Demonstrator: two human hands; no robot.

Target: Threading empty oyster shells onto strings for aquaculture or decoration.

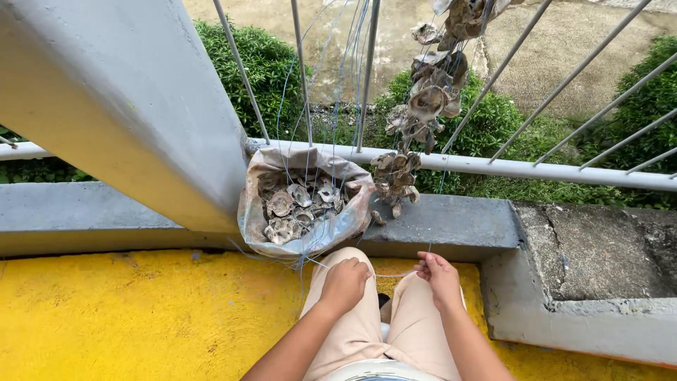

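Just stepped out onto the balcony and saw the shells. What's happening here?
A seated person holds a thin blue line stretched between the left hand and right hand, over their lap. In front, an open sack of oyster shells sits on the concrete ledge by the railing. A string of shells hangs from above beside the sack, with more blue lines running up along the rail bars.
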